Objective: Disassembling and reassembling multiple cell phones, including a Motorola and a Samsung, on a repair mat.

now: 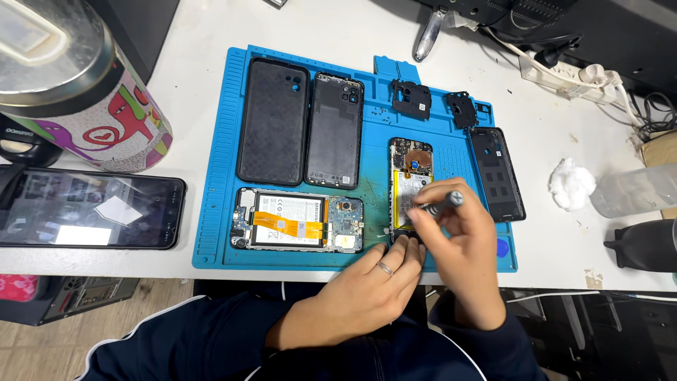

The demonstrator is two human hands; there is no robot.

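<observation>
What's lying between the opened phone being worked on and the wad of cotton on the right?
In the head view, a black phone back cover lies on the blue mat between the opened phone and the cotton wad.

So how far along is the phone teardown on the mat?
Done: two back covers and two small black shields lie removed on the blue mat. In hand: right hand drives a screwdriver into the upright opened phone; left hand steadies it. Left: both boards remain in place.
</observation>
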